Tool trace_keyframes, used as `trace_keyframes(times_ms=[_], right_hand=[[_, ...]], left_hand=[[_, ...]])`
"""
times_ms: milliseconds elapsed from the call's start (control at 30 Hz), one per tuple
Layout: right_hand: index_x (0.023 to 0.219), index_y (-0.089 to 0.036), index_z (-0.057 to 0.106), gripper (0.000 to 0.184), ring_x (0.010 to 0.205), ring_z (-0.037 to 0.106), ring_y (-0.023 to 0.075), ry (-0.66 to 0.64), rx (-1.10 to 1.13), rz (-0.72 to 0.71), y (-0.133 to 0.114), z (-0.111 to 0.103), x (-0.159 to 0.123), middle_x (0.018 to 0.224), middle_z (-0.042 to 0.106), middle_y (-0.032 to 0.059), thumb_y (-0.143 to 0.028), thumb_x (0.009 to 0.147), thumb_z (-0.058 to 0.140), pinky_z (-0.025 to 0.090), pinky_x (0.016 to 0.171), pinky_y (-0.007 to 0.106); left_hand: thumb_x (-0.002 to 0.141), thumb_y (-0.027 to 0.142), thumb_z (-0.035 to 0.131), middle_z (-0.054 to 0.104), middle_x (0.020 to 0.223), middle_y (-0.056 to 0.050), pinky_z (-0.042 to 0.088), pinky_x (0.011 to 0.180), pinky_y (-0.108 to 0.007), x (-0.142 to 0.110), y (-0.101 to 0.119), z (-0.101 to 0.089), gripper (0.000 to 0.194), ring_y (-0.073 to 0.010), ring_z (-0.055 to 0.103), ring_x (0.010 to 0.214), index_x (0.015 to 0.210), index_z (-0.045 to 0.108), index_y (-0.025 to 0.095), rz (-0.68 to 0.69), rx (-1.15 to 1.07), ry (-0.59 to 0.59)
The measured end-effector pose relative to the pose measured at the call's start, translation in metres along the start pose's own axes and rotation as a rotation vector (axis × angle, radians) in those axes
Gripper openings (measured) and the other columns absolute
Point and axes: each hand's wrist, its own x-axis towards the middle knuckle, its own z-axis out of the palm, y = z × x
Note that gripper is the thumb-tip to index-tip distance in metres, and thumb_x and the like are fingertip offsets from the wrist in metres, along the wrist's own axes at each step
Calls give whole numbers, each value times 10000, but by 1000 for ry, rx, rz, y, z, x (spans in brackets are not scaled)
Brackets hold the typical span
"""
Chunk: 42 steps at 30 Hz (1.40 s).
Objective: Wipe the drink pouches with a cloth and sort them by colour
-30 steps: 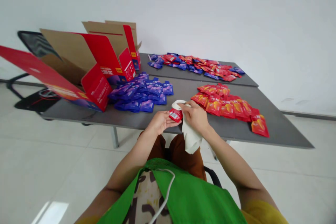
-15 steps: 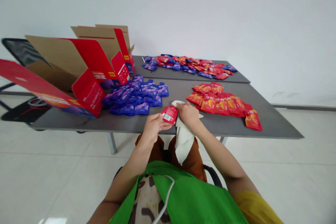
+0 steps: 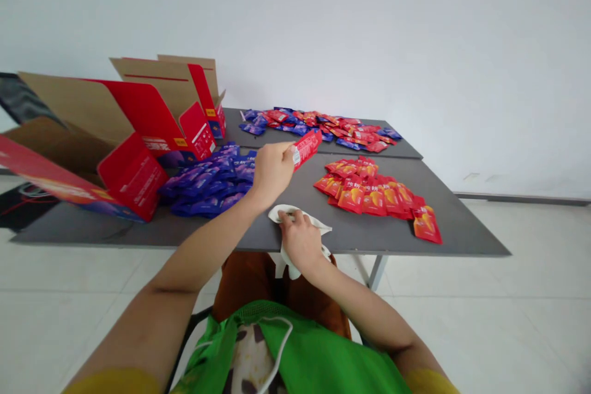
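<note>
My left hand (image 3: pixel 271 169) is raised over the grey table (image 3: pixel 295 231) with its fingers pinched on a red packet (image 3: pixel 306 148), held out toward the middle of the table. My right hand (image 3: pixel 299 241) rests at the table's near edge, its fingers closed on a white cloth (image 3: pixel 318 225) that droops over the edge. A heap of blue packets (image 3: pixel 210 181) lies just left of my left hand. A spread of red packets (image 3: pixel 373 194) lies to the right.
Open red and brown cardboard boxes (image 3: pixel 115 129) stand at the table's left side. A mixed pile of red and blue packets (image 3: pixel 323 124) covers the far table. A white wall stands behind, pale floor tiles all round.
My left hand has lifted the red packet away from the cloth and carried it forward over the table. My right hand with the cloth has dropped to the table's near edge.
</note>
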Motion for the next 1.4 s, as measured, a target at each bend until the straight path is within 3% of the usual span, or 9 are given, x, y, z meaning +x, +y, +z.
trace_keyframes(times_ms=[100, 200, 367, 500, 633, 800, 933, 1200, 1400], right_hand=[[1288, -303, 518, 346, 957, 561, 230, -5, 25, 5, 1, -1, 1, 1080, 570, 96, -294, 996, 335, 504, 681, 311], [1206, -265, 574, 319, 943, 566, 227, -16, 34, 7, 1, -1, 1, 1077, 578, 102, -274, 991, 338, 520, 679, 323], [1051, -219, 654, 260, 932, 582, 244, -28, 34, 13, 3, 1, 3, 1051, 605, 113, -224, 950, 414, 542, 641, 340], [1033, -171, 674, 240, 917, 590, 269, -4, 64, 18, 6, 8, 3, 993, 640, 128, -168, 897, 476, 549, 618, 358], [1049, -158, 671, 243, 898, 598, 275, 0, 104, 12, 8, 10, 4, 974, 649, 128, -164, 884, 493, 549, 621, 368], [1079, -227, 641, 228, 895, 602, 252, 44, 132, 20, 11, 3, 3, 1043, 610, 101, -245, 923, 476, 536, 617, 338], [1222, -302, 566, 298, 922, 609, 238, 34, 134, 45, 19, -5, 2, 1048, 603, 77, -295, 936, 483, 526, 649, 325], [1211, -300, 592, 312, 898, 645, 239, -51, 89, 88, 44, -15, 10, 1049, 628, 86, -263, 903, 555, 499, 656, 292], [1261, -322, 570, 370, 926, 649, 236, -68, 99, 47, 51, -12, 15, 1091, 632, 89, -252, 897, 562, 504, 677, 290]], left_hand=[[951, 224, 372, 715, 931, -129, 462, 765, -310, 14, 42, 34, 323, -241, 669, 915, 1100, 651, 160, 142, 248, 44], [943, 126, 309, 684, 1022, -194, 444, 743, -317, 27, 76, 84, 408, -241, 663, 914, 1282, 531, 84, 431, 349, -35], [871, 42, 361, 680, 907, -245, 435, 686, -352, 42, 103, 160, 332, -293, 666, 871, 1031, 648, -7, 725, 414, -307], [838, 55, 425, 701, 869, -223, 450, 702, -376, 38, 103, 189, 297, -311, 675, 863, 894, 717, 56, 814, 432, -534], [824, 152, 497, 710, 882, -216, 462, 753, -383, 35, 96, 191, 258, -320, 675, 891, 891, 738, 91, 708, 424, -586], [898, 298, 413, 721, 970, -167, 458, 810, -327, 62, 78, 167, 362, -268, 664, 961, 914, 739, 142, 583, 348, -584], [908, 351, 389, 727, 954, -147, 458, 832, -335, 98, 36, 151, 408, -271, 663, 954, 884, 747, 157, 480, 344, -455], [880, 254, 437, 738, 1016, -62, 458, 856, -280, 144, -76, 137, 326, -205, 654, 992, 997, 740, 225, -8, 241, -165], [901, 263, 401, 744, 954, -69, 459, 833, -262, 177, -102, 145, 357, -184, 661, 963, 1042, 722, 200, -184, 212, -28]])
